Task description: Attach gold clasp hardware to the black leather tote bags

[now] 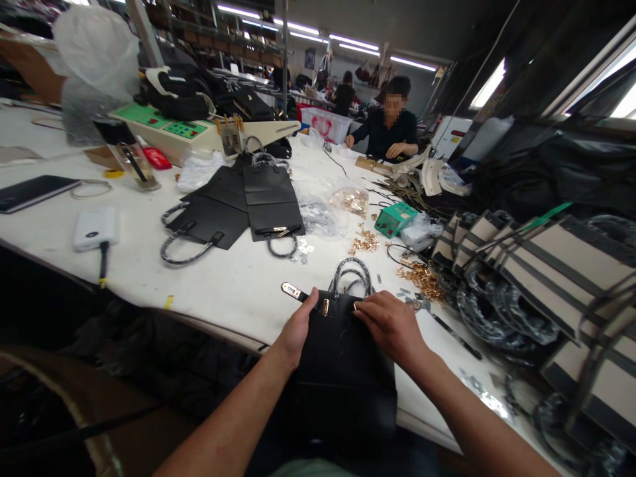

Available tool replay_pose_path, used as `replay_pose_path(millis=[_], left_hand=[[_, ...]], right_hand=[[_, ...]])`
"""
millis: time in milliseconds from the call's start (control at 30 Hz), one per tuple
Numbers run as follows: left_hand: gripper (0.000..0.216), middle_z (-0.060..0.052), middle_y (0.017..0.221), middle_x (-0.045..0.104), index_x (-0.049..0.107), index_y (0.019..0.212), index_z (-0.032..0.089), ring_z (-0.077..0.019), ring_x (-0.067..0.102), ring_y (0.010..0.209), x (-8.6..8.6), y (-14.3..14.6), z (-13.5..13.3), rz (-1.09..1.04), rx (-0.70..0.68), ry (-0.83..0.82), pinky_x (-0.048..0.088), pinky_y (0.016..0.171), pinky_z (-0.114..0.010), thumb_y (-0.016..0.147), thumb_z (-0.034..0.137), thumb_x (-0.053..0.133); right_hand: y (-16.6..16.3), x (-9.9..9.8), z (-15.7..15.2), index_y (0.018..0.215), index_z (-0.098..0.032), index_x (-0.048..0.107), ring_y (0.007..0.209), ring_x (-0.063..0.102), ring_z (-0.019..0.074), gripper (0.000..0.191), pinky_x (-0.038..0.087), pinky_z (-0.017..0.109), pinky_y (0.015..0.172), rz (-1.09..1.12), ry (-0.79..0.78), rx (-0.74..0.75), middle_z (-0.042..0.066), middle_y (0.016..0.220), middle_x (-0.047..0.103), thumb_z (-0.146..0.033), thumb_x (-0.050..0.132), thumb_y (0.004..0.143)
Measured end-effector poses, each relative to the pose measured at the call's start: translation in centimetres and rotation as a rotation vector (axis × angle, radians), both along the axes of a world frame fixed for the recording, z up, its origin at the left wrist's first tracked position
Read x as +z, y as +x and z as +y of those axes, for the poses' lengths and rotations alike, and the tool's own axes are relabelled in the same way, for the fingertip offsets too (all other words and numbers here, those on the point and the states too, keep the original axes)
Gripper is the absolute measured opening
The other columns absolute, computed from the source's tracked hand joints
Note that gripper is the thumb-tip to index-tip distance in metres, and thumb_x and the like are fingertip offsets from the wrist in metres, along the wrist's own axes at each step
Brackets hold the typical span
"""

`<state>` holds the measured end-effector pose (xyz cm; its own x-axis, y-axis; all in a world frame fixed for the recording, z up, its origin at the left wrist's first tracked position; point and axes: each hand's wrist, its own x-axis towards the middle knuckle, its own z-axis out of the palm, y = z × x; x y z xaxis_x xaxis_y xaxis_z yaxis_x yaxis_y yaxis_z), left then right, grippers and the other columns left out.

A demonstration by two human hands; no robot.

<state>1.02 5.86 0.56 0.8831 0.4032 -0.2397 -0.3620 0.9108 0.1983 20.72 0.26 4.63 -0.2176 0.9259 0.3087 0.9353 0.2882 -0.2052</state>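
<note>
I observe both hands on a black leather handbag that lies at the near edge of the white worktable, its lower part hanging over the edge toward me. My left hand grips the bag's left upper side, thumb up near a strap end with a metal tab that sticks out to the left. My right hand lies on the bag's top right edge, fingers curled and pressed down beside the gold clasp. The two hands are apart, one on each side of the clasp; both are closed on the bag itself. The bag's wrapped handles rest on the table just beyond the hands.

Further findings on the table: two flat black bag panels with handles lie spread out in the middle. A heap of gold metal fittings sits near a small green box, and a second heap lies right of the handles. A white power bank with a cable rests at the left, near a dark phone. A stack of beige bags with black straps fills the right side. A black-handled tool lies just right of my right hand.

At the far end another person in dark clothing sits with their hands on the table.
</note>
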Motion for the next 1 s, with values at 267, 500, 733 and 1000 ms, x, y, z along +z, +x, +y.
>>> replay_pose_path(millis=[267,500,733,1000], left_hand=[[0.065,-0.018,0.098,0.074,0.063,0.119,0.007,-0.0347,0.069,0.098,-0.7,0.0,0.1,0.043,0.006,-0.010,0.050,0.093,-0.046,0.086,0.061,0.052],[0.061,-0.017,0.095,0.075,0.065,0.116,0.008,-0.0339,0.070,0.095,-1.2,0.2,0.4,0.090,0.024,-0.015,0.052,0.090,-0.045,0.085,0.059,0.055],[0.059,-0.017,0.094,0.075,0.066,0.116,0.009,-0.0329,0.071,0.093,-1.1,0.4,0.3,0.160,0.062,-0.016,0.052,0.089,-0.043,0.084,0.058,0.057],[0.059,-0.017,0.096,0.075,0.065,0.117,0.007,-0.0331,0.070,0.096,-0.4,0.7,0.2,0.100,0.053,-0.020,0.050,0.094,-0.044,0.087,0.056,0.054]], right_hand=[[0.6,0.1,0.5,0.105,-0.029,0.068,0.090,0.061,0.0161,0.017,0.044,0.026,0.077,0.003,-0.140,0.056,0.001,0.097,0.070,-0.026,0.055,0.093],[0.7,0.7,1.2,0.100,-0.027,0.067,0.090,0.060,0.0170,0.016,0.042,0.027,0.078,-0.023,-0.209,0.058,0.001,0.093,0.069,-0.020,0.058,0.088],[0.7,0.2,1.3,0.100,-0.026,0.066,0.090,0.058,0.0172,0.017,0.039,0.027,0.076,-0.097,-0.219,0.055,0.003,0.094,0.066,-0.020,0.054,0.089],[-0.4,0.3,1.3,0.090,-0.023,0.063,0.085,0.057,0.0173,0.013,0.034,0.028,0.067,-0.268,-0.242,-0.008,0.003,0.088,0.064,-0.021,0.051,0.091]])
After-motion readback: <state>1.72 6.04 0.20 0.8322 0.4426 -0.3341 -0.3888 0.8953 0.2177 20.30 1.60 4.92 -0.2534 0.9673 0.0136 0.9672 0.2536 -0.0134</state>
